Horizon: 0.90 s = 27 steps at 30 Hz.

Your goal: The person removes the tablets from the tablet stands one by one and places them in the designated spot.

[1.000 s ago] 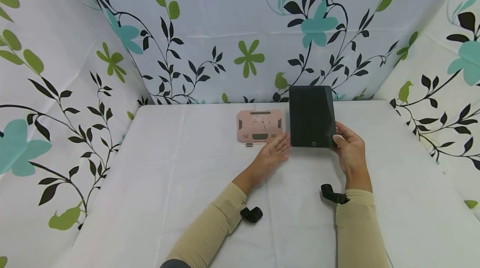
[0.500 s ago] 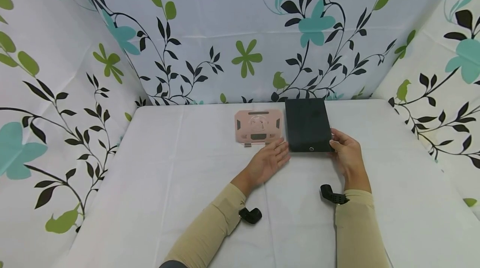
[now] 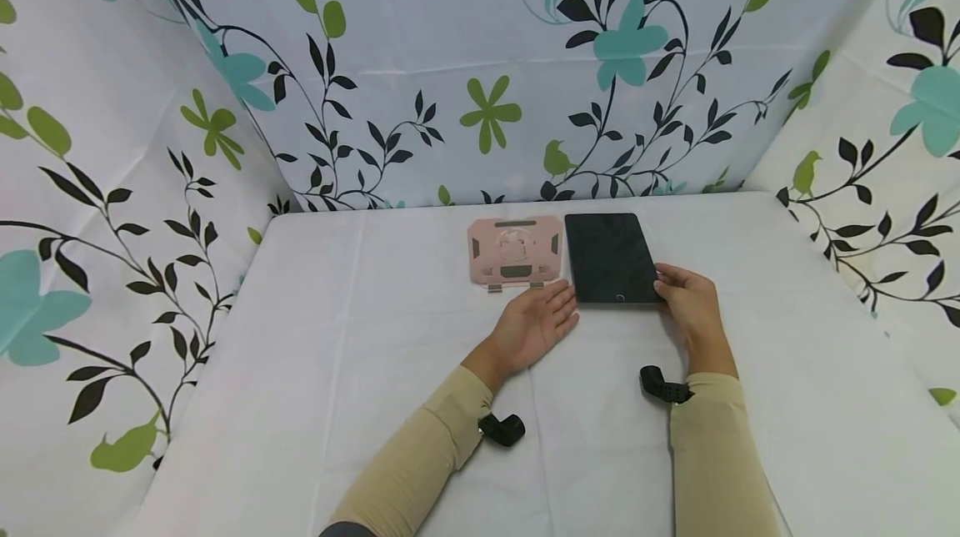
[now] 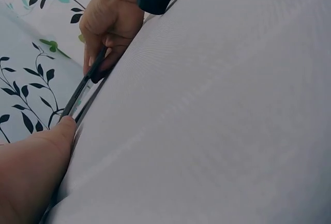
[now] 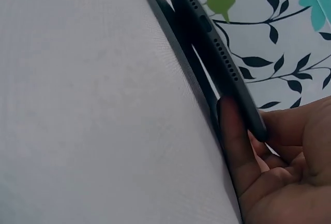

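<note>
A dark tablet [image 3: 611,258] lies nearly flat, close over the white cloth, in the head view. My right hand [image 3: 690,303] pinches its right edge near the lower corner. In the right wrist view a finger [image 5: 239,141] reaches beneath the tablet [image 5: 220,43], and a thin gap shows between it and the cloth. My left hand [image 3: 528,327] is turned partly palm up, its fingers straight, fingertips right at the tablet's lower left edge. Just left of the tablet, a pink case [image 3: 515,252] with dark pads and a round raised middle lies on the cloth.
White cloth [image 3: 420,387] covers the table, with faint creases. Patterned curtains [image 3: 420,37] with leaves, flowers and birds hang at the back and both sides. A black wrist camera [image 3: 502,430] sits on the left wrist, and another black camera [image 3: 663,387] on the right.
The tablet has tipped from a raised, more upright tilt down to nearly flat, shifting slightly left, with the right hand holding it. The left hand's palm has turned upward a little.
</note>
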Available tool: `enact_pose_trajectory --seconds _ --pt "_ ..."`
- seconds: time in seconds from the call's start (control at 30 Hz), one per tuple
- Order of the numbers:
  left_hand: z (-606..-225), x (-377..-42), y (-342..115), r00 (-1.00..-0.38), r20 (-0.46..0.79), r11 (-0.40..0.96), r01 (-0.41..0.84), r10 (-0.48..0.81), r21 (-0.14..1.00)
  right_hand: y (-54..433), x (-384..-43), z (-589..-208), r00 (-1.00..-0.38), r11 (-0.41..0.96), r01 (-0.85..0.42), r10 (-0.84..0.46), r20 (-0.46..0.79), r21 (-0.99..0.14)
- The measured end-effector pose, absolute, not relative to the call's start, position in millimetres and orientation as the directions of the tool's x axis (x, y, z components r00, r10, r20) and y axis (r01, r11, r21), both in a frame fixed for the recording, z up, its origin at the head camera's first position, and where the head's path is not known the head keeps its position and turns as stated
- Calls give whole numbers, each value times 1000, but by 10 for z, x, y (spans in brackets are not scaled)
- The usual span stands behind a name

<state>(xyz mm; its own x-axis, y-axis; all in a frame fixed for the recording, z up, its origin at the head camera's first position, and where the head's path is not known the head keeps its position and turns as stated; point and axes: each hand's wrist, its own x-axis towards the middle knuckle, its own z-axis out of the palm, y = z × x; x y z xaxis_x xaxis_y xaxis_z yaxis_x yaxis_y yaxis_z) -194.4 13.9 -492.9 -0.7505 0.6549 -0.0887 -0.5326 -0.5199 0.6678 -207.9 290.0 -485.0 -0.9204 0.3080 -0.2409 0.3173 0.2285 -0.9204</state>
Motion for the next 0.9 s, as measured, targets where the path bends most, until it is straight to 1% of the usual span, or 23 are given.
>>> enact_pose_trajectory --seconds 0.13,0.23,0.37,0.6,0.73,0.9 --pt "-4928 -1953 143 -754 -88 -536 -539 651 649 2893 -2087 -4845 -906 318 335 366 -211 -887" --pt "-4931 -1955 139 -749 -81 -538 -542 657 646 2895 -2067 -4822 -895 345 355 394 -210 -869" --pt "-4927 -1973 135 -745 -69 -549 -548 664 631 2903 -2041 -4780 -897 392 365 391 -206 -844" --pt "-4909 -1998 118 -736 -57 -593 -586 674 553 2890 -2034 -4729 -910 476 338 386 -152 -812" --pt "-4908 -1998 115 -734 -56 -599 -594 677 537 2885 -2026 -4735 -904 487 332 409 -125 -808" --pt "-4913 -1981 115 -729 -55 -582 -587 682 563 2899 -2017 -4788 -891 457 340 437 -126 -822"
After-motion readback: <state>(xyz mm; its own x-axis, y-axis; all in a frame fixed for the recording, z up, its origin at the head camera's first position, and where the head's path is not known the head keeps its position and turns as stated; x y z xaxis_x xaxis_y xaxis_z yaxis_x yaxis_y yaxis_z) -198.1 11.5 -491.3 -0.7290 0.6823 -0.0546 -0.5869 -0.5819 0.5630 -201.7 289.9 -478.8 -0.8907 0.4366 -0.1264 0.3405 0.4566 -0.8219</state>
